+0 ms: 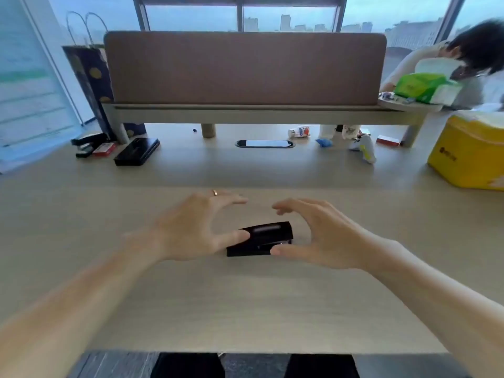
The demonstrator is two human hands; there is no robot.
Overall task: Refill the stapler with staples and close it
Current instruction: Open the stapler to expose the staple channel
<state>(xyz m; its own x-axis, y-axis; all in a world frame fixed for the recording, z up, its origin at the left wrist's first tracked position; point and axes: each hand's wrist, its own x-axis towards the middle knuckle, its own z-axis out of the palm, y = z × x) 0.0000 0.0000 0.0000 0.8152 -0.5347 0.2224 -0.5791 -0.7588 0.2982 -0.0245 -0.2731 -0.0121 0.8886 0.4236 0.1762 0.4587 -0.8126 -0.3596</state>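
Stapler (260,238): lay shut, flat on desk (245,309), centred for easy reach. Your left hand (196,227), right hand (321,236) flanked it, fingers spread, gripping nothing.

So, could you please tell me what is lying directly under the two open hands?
A closed black stapler lies on the desk between the left hand and right hand. Its contents cannot be seen.

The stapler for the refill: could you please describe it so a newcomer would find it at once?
Start at the brown divider and come toward the desk's near edge. The stapler lies flat and closed between the left hand and right hand. Unlike the stapler at far left, it lies alone.
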